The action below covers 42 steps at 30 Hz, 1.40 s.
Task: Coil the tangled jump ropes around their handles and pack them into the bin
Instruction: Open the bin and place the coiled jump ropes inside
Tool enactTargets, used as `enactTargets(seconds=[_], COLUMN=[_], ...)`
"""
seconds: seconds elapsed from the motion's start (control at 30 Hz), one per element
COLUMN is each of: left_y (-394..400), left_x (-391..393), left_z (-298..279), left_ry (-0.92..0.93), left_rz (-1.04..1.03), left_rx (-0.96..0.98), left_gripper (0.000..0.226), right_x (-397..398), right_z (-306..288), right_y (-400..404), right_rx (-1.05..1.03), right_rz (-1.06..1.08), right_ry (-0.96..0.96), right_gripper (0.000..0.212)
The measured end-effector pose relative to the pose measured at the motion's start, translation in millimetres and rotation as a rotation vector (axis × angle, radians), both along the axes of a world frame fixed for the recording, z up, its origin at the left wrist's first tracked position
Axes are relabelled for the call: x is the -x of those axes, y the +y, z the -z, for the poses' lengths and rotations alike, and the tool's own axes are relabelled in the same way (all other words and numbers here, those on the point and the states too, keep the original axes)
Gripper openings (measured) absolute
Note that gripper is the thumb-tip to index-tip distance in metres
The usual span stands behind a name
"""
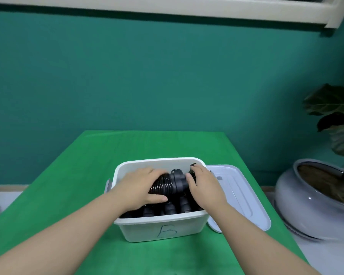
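Observation:
A white bin (pixel 163 228) marked with a letter B stands on the green table. Inside lie several black coiled jump ropes (pixel 167 210). On top of them sits one more coiled black jump rope (pixel 172 183), rope wound tightly round its handles. My left hand (pixel 141 188) grips its left end, thumb underneath. My right hand (pixel 204 187) holds its right end, fingers curled over it. Both hands are inside the bin's opening.
The bin's white lid (pixel 240 197) lies flat just right of the bin. A green cloth covers the table (pixel 68 195). A large white pot with a leafy plant (pixel 316 197) stands on the floor at the right. A teal wall is behind.

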<state>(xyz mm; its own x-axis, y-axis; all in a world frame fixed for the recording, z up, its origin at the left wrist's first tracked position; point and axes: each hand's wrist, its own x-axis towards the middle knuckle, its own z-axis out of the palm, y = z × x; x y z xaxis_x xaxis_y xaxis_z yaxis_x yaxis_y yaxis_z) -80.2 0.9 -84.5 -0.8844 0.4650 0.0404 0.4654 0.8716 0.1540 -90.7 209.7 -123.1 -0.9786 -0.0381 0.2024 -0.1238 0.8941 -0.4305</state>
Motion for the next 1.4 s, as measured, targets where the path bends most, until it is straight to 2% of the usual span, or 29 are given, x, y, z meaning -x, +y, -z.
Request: enactTargets(seconds=[0.1, 0.2, 0.33, 0.4, 0.47, 0.53, 0.6, 0.73, 0.83, 0.9, 0.97, 1.07, 1.17, 1.3, 1.4], left_y=[-5.1, -16.1, -24.3, -24.4, -23.7, -15.8, 1.3, 14.7, 9.0, 8.4, 7.1, 1.4, -4.1, -6.7, -7.4], left_x=[-10.1, -12.8, -6.5, -6.4, -6.6, -12.2, -23.8, -33.9, -25.1, -23.6, -24.2, -24.8, -20.7, -14.4, -16.0], left_z=[21.3, 22.8, 15.7, 12.8, 12.2, 19.1, 26.7, 42.3, 43.1, 43.0, 44.4, 44.1, 43.7, 44.5, 46.2], left_ry=[-0.178, -0.329, -0.449, -0.476, -0.408, -0.199, -0.019, 0.085, 0.030, 0.014, 0.020, 0.029, -0.017, -0.125, -0.146], left_rz=[0.031, 0.068, 0.098, 0.077, 0.057, 0.031, -0.026, -0.075, -0.082, -0.067, -0.054, -0.025, -0.008, -0.003, -0.009], left_rx=[-0.104, -0.232, -0.271, -0.257, -0.183, -0.023, 0.035, 0.045, -0.017, -0.027, -0.010, 0.016, 0.023, -0.044, -0.021], left_gripper=[0.056, 0.054, 0.051, 0.041, 0.049, 0.066, 0.060, 0.065, 0.045, 0.044, 0.053, 0.072, 0.075, 0.074, 0.079], right_x=[-2.7, -1.6, 1.2, 0.5, -3.1, -9.3, -18.2, -35.0, -38.4, -38.6, -41.7, -53.0, -61.2, -61.7, -60.4], right_z=[-2.8, -2.5, -0.3, -1.1, -1.7, 3.0, 15.3, 40.2, 56.3, 70.6, 85.5, 105.0, 119.3, 124.6, 126.7], right_y=[2.2, 4.7, 4.5, 5.2, 9.7, 19.0, 31.4, 50.2, 60.7, 68.6, 76.9, 87.2, 96.2, 102.4, 103.8], right_rx=[0.116, 0.164, 0.163, 0.253, 0.470, 0.644, 0.679, 0.632, 0.570, 0.535, 0.423, 0.218, -0.034, -0.120, -0.122], right_rz=[0.034, 0.064, 0.054, 0.067, 0.118, 0.180, 0.186, 0.086, 0.074, 0.149, 0.193, 0.121, 0.005, -0.006, 0.045], right_ry=[0.034, 0.052, 0.060, 0.099, 0.148, 0.160, 0.147, 0.167, 0.156, 0.061, -0.098, -0.283, -0.249, -0.201, -0.099], right_gripper=[0.033, 0.031, 0.030, 0.027, 0.028, 0.030, 0.030, 0.027, 0.027, 0.034, 0.042, 0.040, 0.028, 0.021, 0.013])
